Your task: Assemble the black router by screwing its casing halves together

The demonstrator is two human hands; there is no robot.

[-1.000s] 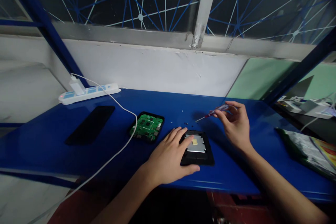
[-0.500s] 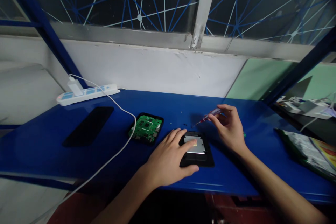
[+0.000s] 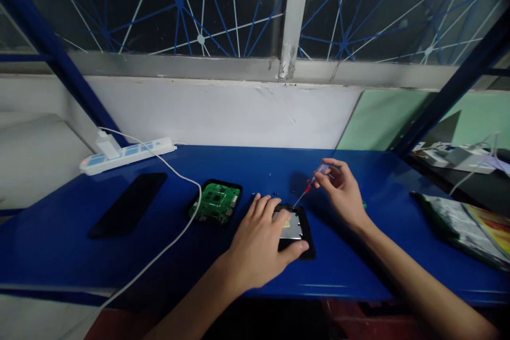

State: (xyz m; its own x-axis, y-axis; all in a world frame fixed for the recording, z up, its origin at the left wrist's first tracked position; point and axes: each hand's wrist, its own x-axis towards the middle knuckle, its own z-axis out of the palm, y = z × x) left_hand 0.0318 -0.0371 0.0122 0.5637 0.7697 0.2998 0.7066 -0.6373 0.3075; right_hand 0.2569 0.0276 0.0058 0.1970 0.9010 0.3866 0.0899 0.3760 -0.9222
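Note:
My left hand (image 3: 255, 249) lies over a black plastic case part (image 3: 308, 236) with a silver metal plate (image 3: 295, 227) set in it. Its fingers are spread, the index fingertip on the plate and the thumb along the case's near right side. In my right hand (image 3: 343, 191) a screwdriver (image 3: 307, 189) with a clear purplish handle and red collar is pinched between thumb and fingers. Its thin shaft slants down to the case's far edge, where the tip seems to touch. Several tiny screws (image 3: 275, 194) lie on the blue table just beyond the case.
Left of my left hand sits a green circuit board (image 3: 217, 201) in a black shell. A black phone-like slab (image 3: 128, 205), a white power strip (image 3: 129, 155) and a white cable (image 3: 175, 244) crossing the table are further left. A shiny bag (image 3: 462, 223) lies at right.
The screwdriver tip has moved from the table near the screws to the far edge of the case. My left thumb has shifted further onto the case. The view has shifted slightly.

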